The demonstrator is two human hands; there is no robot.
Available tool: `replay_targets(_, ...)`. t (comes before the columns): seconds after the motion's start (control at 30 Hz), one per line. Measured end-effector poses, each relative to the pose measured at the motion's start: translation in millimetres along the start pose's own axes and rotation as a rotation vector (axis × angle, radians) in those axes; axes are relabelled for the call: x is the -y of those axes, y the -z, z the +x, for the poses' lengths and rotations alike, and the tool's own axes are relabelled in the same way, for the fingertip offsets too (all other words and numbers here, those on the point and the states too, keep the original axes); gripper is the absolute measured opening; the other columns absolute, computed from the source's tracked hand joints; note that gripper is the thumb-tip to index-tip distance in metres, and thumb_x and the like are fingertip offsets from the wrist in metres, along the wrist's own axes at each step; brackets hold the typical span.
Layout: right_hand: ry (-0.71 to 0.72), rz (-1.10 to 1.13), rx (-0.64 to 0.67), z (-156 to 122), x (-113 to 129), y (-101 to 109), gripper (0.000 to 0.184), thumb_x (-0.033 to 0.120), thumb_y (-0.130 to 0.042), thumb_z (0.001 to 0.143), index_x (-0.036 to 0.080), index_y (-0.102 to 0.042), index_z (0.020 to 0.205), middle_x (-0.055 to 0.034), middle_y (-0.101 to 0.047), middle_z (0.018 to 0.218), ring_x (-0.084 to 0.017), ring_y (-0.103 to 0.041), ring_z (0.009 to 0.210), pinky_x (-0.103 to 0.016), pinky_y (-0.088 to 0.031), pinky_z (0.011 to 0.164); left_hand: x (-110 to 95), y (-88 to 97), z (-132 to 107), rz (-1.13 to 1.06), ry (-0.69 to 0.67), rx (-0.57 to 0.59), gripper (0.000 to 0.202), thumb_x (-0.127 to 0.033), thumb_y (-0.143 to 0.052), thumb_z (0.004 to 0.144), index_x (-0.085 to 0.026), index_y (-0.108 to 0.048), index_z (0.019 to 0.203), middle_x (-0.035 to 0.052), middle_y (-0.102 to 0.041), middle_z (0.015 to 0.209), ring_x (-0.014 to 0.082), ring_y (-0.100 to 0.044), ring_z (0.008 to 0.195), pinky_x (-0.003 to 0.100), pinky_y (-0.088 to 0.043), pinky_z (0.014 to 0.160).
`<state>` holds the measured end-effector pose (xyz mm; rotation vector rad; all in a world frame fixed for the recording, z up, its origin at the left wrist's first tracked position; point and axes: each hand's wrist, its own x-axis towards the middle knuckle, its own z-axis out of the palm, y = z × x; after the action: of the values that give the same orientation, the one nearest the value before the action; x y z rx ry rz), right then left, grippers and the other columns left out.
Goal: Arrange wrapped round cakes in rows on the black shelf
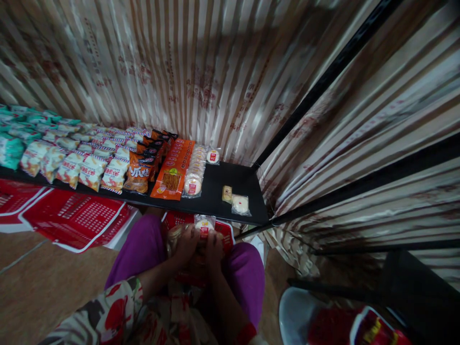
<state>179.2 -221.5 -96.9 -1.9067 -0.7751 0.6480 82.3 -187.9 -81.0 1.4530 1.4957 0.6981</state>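
Observation:
Low in front of the shelf, between my knees, I hold a wrapped round white cracker (204, 223) with a red label. My left hand (187, 243) pinches its left side and my right hand (214, 243) its right side. Beneath my hands is a red basket (227, 235), and more clear-wrapped round pieces (174, 235) show by my left hand. On the shelf just ahead stands a row of the same wrapped crackers (194, 179), with one more cracker packet (212, 155) behind it. A white packet (240, 204) and a small yellowish packet (226, 193) lie to the right.
The black shelf (210, 206) carries a flat orange snack bag (172, 172), orange bags (138, 175), white bags (91, 170) and green bags (10, 151). Red baskets (75, 215) sit below left. Black poles (305, 206) and a striped curtain (215, 72) border the right and back.

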Motion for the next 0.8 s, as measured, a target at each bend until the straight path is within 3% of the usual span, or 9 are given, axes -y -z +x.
replay_targets(0.27, 0.032, 0.199, 0.075, 20, 19, 3, 0.039, 0.054, -0.04, 0.081, 0.019, -0.056, 0.088, -0.0018, -0.064, 0.076, -0.016, -0.058, 0.07, -0.024, -0.044, 0.063, -7, -9.5, 24, -0.2, -0.057, -0.031, 0.029, -0.036, -0.04, 0.083, -0.016, -0.056, 0.099, 0.0024, -0.064, 0.079, 0.015, -0.059, 0.072, 0.025, -0.045, 0.066)
replay_targets(0.5, 0.042, 0.252, 0.079, 48, 45, 6, 0.042, 0.055, -0.045, 0.078, 0.018, -0.056, 0.094, -0.003, -0.065, 0.084, -0.016, -0.057, 0.075, -0.026, -0.044, 0.068, -32, -8.7, 46, -0.234, -0.071, -0.063, 0.028, -0.035, -0.044, 0.084, -0.017, -0.058, 0.1, 0.0026, -0.065, 0.081, 0.013, -0.06, 0.071, 0.023, -0.048, 0.064)
replay_targets(0.8, 0.123, 0.294, 0.058, 91, 46, -5, 0.042, 0.055, -0.043, 0.078, 0.016, -0.055, 0.087, -0.0023, -0.06, 0.08, -0.014, -0.053, 0.074, -0.027, -0.043, 0.072, -62, -11.9, 69, -0.277, -0.063, -0.12, 0.024, -0.019, -0.048, 0.08, -0.015, -0.056, 0.103, 0.004, -0.063, 0.088, 0.0105, -0.059, 0.07, 0.021, -0.051, 0.063)
